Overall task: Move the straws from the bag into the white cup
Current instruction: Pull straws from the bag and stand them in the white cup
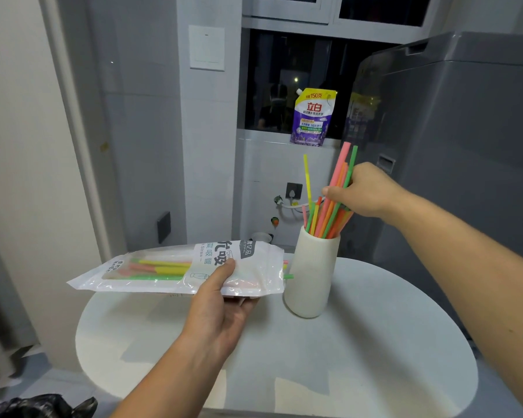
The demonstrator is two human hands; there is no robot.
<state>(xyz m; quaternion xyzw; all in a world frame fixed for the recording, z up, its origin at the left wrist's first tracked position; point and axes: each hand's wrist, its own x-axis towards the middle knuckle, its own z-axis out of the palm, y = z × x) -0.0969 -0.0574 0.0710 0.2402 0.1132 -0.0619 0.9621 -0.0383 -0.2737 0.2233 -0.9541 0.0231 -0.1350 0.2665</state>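
A person's right hand (pixel 363 190) grips a bundle of straws (pixel 332 206) standing in the white cup (pixel 313 273) near the table's (pixel 375 342) far edge, while the left hand (pixel 221 300) holds the bag (pixel 163 267), more straws inside, over the left edge.

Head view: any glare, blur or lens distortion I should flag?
Head view: wide-angle bending tilts the door frame and washing machine at the edges. Head view: sheen on the clear plastic of the straw bag in the left hand. Head view: right hand, straws and white cup are sharp, no motion blur. Head view: window is dark with reflections; table lit patchily.
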